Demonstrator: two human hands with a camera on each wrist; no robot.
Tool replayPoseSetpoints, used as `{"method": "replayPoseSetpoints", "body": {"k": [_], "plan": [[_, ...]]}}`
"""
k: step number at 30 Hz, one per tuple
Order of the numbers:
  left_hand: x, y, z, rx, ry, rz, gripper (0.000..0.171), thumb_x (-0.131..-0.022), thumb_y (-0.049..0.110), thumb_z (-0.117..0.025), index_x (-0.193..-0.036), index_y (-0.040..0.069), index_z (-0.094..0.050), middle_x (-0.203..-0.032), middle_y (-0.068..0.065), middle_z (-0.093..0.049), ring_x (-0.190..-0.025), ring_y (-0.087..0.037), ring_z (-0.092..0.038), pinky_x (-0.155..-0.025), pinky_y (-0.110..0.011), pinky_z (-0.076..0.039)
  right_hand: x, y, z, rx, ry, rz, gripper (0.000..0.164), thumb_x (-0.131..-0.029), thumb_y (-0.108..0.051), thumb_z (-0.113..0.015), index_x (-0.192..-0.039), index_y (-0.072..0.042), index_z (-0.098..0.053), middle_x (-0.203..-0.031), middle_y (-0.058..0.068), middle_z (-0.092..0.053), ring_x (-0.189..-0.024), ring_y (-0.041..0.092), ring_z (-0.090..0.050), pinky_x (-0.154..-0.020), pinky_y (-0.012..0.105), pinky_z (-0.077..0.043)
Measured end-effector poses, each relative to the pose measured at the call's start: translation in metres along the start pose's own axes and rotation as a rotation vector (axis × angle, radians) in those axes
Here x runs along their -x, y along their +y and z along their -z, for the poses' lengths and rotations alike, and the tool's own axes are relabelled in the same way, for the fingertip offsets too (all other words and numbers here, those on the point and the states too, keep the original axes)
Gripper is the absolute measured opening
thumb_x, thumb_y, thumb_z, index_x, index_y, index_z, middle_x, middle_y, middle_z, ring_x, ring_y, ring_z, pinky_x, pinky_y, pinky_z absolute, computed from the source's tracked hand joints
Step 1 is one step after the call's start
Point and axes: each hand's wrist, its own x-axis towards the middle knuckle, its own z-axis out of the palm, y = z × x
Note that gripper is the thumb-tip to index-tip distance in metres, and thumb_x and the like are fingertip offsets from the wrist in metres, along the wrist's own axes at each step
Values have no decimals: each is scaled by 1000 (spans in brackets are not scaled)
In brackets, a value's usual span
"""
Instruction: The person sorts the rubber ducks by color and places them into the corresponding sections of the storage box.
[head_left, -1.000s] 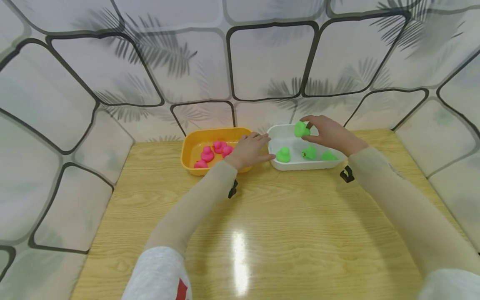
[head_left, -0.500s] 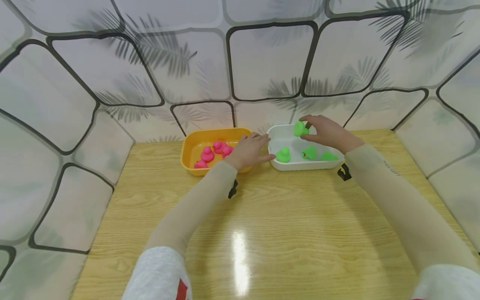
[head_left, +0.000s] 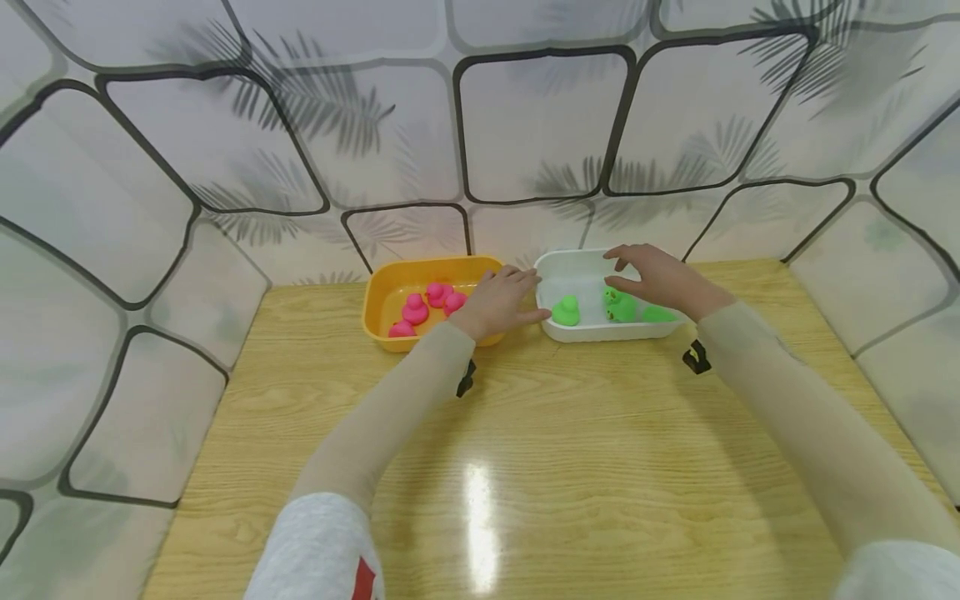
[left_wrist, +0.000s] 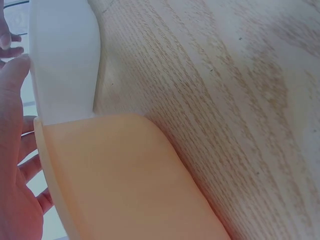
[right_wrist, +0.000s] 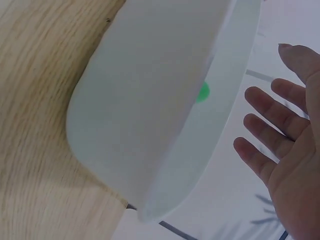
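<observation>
My left hand [head_left: 501,302] lies with straight fingers over the meeting sides of a yellow-orange bin [head_left: 382,287] and a white bin [head_left: 600,333]. In the left wrist view its thumb [left_wrist: 17,70] is at the white rim. My right hand [head_left: 660,279] hovers over the white bin's right part, fingers apart and holding nothing. Beneath it lie green rubber ducks [head_left: 619,306], close together and partly covered by the hand. Another green rubber duck [head_left: 566,311] sits at the bin's left. Several pink rubber ducks [head_left: 414,308] lie in the yellow-orange bin, partly hidden by the left hand.
Both bins stand side by side at the back of a wood-grain table [head_left: 480,433], close to a patterned backdrop [head_left: 543,125]. More backdrop encloses the left and right sides. Light glares off the table's front middle.
The right hand has let go of a green rubber duck, which now lies among the others in the white bin. Its fingers have spread. The left hand has stayed put.
</observation>
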Motion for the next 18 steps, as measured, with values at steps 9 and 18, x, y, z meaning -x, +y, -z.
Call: {"method": "replayPoseSetpoints", "body": {"k": [9,18], "plan": [[1,-1,1,-12,-12,23,77,-102,65,-50,-160,15,-42,-168,-6,-36,-151,-28,-34,-118,-53,-31,22,7,-7,10,92,64,40,-105,-17,-63,-137,8,-59,-122,27,-67,-119,45,-60,-104,61,-44],[11,6,3,0,29,17,72,-106,60,-46,-163,17,-38,-170,-3,-32,-153,-27,-31,-121,-54,-27,55,5,-21,-11,290,119,31,-102,-10,-66,-128,7,-65,-124,25,-68,-120,45,-59,-106,60,-41]]}}
